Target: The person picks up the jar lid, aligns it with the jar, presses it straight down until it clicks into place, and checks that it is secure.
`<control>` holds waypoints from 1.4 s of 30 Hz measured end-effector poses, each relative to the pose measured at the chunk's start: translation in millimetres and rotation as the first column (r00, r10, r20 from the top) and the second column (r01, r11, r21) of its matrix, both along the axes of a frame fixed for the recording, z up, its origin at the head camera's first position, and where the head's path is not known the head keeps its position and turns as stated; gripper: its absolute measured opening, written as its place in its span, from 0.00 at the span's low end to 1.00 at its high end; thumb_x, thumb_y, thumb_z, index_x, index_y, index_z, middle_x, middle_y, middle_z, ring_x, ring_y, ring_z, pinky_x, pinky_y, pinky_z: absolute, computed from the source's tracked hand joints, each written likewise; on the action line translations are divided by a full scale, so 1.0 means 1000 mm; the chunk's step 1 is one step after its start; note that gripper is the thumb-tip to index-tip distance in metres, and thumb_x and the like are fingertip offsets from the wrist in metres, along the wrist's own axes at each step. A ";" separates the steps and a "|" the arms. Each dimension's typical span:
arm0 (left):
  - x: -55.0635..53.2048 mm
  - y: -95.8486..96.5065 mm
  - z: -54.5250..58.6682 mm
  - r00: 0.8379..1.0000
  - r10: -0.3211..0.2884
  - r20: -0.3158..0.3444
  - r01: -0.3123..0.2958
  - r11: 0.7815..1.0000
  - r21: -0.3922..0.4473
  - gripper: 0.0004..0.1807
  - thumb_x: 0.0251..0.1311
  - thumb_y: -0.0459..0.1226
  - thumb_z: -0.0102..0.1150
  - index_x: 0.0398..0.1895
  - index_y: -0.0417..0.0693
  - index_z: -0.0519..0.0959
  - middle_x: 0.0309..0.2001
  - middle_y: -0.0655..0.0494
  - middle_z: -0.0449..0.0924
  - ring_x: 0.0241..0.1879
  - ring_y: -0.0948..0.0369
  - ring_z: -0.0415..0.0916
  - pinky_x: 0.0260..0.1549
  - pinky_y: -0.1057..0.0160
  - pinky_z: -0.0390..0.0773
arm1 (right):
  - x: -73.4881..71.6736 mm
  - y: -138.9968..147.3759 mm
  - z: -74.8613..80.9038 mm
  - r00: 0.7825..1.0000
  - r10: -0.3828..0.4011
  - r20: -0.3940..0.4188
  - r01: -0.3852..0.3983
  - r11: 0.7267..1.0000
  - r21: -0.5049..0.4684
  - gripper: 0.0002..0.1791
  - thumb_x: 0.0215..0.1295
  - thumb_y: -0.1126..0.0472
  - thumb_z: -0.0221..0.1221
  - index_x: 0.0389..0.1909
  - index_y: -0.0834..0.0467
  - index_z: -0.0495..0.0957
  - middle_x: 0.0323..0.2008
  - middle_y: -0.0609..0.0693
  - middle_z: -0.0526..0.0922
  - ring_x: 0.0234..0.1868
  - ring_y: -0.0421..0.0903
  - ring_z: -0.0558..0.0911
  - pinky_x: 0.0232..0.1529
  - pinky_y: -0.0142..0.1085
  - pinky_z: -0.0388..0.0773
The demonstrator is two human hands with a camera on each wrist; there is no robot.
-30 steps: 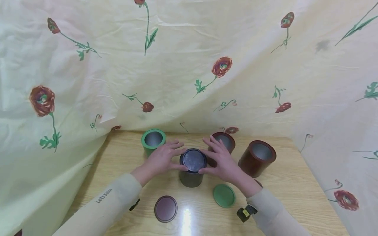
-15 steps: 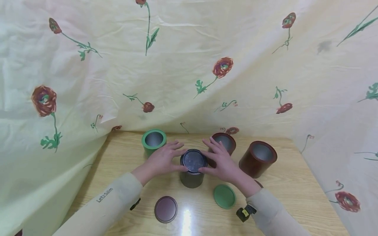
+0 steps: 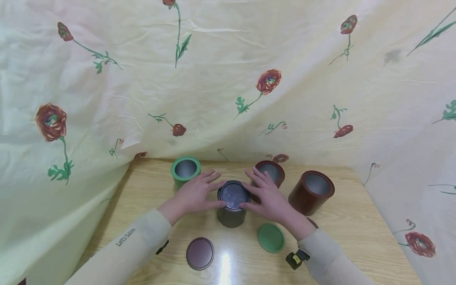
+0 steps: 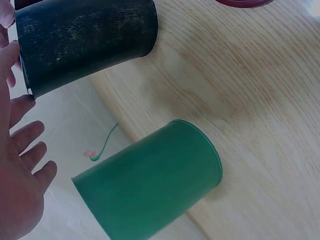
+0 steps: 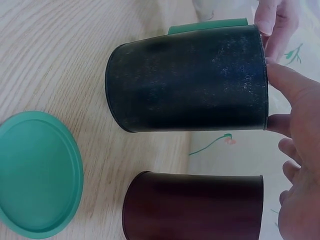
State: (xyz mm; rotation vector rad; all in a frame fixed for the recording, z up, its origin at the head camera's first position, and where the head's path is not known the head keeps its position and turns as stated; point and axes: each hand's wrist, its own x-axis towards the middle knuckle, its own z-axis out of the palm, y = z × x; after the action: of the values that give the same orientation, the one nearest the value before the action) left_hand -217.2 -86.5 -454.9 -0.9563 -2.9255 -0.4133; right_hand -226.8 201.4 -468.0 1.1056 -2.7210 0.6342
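Note:
A black cylindrical canister [image 3: 231, 217] stands upright near the table's middle, with a dark round lid [image 3: 233, 194] on its top. My left hand [image 3: 195, 194] holds the lid's left edge between thumb and forefinger, its other fingers spread away. On the opposite edge, my right hand [image 3: 266, 194] grips in the same way. Both wrist views show fingertips at the canister's top end; whether the lid sits fully down cannot be told. Behind the left hand is a topless green canister [image 3: 186, 168]. A dark red canister [image 3: 272, 172] stands behind the right hand, partly hidden by it.
Another dark red topless canister [image 3: 311, 192] stands at the right. In front lie a purplish-red lid [image 3: 200, 253] and a green lid [image 3: 271, 238]. Something dark red [image 3: 312, 222] shows partly beneath the right forearm. A flowered cloth [image 3: 213, 99] hangs behind the table.

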 end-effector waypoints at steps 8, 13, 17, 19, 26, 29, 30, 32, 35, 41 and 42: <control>0.001 -0.002 -0.005 0.999 -0.021 -0.045 0.022 0.999 0.024 0.41 0.68 0.63 0.65 0.77 0.53 0.75 0.79 0.44 0.68 0.81 0.43 0.59 0.77 0.43 0.65 | 0.001 0.000 -0.002 1.000 0.005 -0.012 -0.005 1.000 0.006 0.36 0.67 0.45 0.73 0.71 0.59 0.79 0.82 0.62 0.62 0.85 0.63 0.52 0.81 0.68 0.46; -0.001 -0.001 -0.008 0.996 -0.046 -0.077 0.049 0.998 0.038 0.39 0.68 0.62 0.65 0.77 0.54 0.75 0.78 0.46 0.69 0.81 0.44 0.60 0.77 0.43 0.65 | 0.001 0.001 -0.005 0.999 0.020 -0.031 -0.021 1.000 -0.019 0.36 0.67 0.46 0.73 0.71 0.58 0.79 0.81 0.63 0.63 0.85 0.64 0.53 0.81 0.68 0.47; -0.002 -0.001 -0.010 0.995 -0.054 -0.081 0.058 0.997 0.042 0.38 0.69 0.61 0.65 0.76 0.55 0.76 0.78 0.47 0.69 0.81 0.44 0.60 0.78 0.44 0.64 | 0.002 0.001 -0.007 0.999 0.023 -0.026 -0.023 0.999 -0.026 0.35 0.67 0.47 0.73 0.72 0.57 0.79 0.82 0.60 0.61 0.85 0.63 0.52 0.81 0.67 0.47; -0.002 -0.001 -0.011 0.995 -0.053 -0.079 0.056 0.998 0.037 0.38 0.69 0.62 0.65 0.76 0.55 0.76 0.79 0.48 0.69 0.81 0.45 0.59 0.78 0.44 0.64 | 0.002 0.002 -0.007 1.000 0.022 -0.014 -0.022 1.000 -0.022 0.35 0.68 0.46 0.72 0.72 0.56 0.79 0.83 0.59 0.61 0.85 0.62 0.52 0.82 0.67 0.46; -0.005 -0.001 -0.009 0.996 -0.055 -0.069 0.056 0.998 0.012 0.37 0.69 0.63 0.63 0.75 0.58 0.77 0.79 0.49 0.68 0.82 0.45 0.58 0.78 0.43 0.62 | 0.001 0.001 -0.006 1.000 0.024 0.019 -0.023 1.000 -0.012 0.35 0.69 0.46 0.72 0.73 0.55 0.78 0.83 0.59 0.59 0.85 0.63 0.50 0.81 0.67 0.46; -0.005 0.000 -0.008 0.997 -0.057 -0.057 0.057 0.998 0.001 0.37 0.69 0.64 0.63 0.75 0.58 0.77 0.80 0.49 0.67 0.82 0.45 0.57 0.79 0.42 0.62 | 0.002 0.001 -0.004 0.999 0.021 0.039 -0.021 1.000 -0.005 0.34 0.69 0.46 0.71 0.73 0.54 0.78 0.83 0.59 0.59 0.85 0.64 0.50 0.81 0.68 0.47; -0.005 0.000 -0.008 0.997 -0.057 -0.053 0.057 0.998 -0.001 0.37 0.69 0.64 0.63 0.75 0.58 0.77 0.80 0.49 0.67 0.82 0.45 0.57 0.79 0.42 0.61 | 0.002 0.001 -0.004 0.999 0.018 0.043 -0.018 1.000 -0.002 0.34 0.70 0.47 0.71 0.73 0.54 0.78 0.83 0.59 0.59 0.85 0.64 0.50 0.81 0.68 0.47; -0.004 0.001 -0.006 0.998 -0.055 -0.040 0.055 0.998 -0.002 0.37 0.69 0.63 0.63 0.75 0.58 0.77 0.80 0.48 0.67 0.82 0.44 0.56 0.79 0.41 0.61 | 0.003 0.001 -0.002 0.998 0.014 0.059 -0.014 1.000 -0.003 0.34 0.69 0.47 0.71 0.73 0.54 0.79 0.83 0.59 0.59 0.85 0.65 0.50 0.80 0.69 0.47; -0.001 0.004 -0.002 0.999 -0.041 -0.013 0.041 0.999 -0.012 0.36 0.70 0.63 0.63 0.75 0.57 0.78 0.80 0.48 0.66 0.83 0.43 0.55 0.79 0.40 0.61 | 0.004 -0.001 0.001 0.997 0.020 0.069 -0.019 1.000 -0.012 0.33 0.69 0.48 0.72 0.71 0.56 0.80 0.82 0.61 0.61 0.84 0.67 0.51 0.80 0.70 0.49; 0.001 0.011 0.007 0.999 0.008 0.036 -0.006 0.999 -0.043 0.36 0.69 0.61 0.65 0.75 0.56 0.78 0.79 0.46 0.67 0.83 0.42 0.53 0.78 0.38 0.60 | 0.003 -0.004 0.004 0.997 0.022 0.074 -0.022 1.000 -0.010 0.33 0.68 0.49 0.73 0.70 0.59 0.80 0.81 0.63 0.62 0.84 0.68 0.52 0.80 0.70 0.49; 0.002 0.013 0.008 0.999 0.014 0.039 -0.012 0.999 -0.044 0.36 0.69 0.61 0.66 0.75 0.56 0.78 0.79 0.45 0.68 0.83 0.42 0.54 0.78 0.38 0.60 | 0.003 -0.004 0.004 0.997 0.020 0.077 -0.019 1.000 -0.011 0.33 0.68 0.49 0.73 0.70 0.59 0.80 0.81 0.63 0.62 0.84 0.68 0.52 0.80 0.70 0.49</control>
State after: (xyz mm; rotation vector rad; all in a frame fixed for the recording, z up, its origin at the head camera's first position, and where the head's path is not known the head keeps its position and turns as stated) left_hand -215.4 -73.8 -446.7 -0.9449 -2.9858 -0.3733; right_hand -224.3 197.8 -464.0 1.1294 -2.7712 0.7071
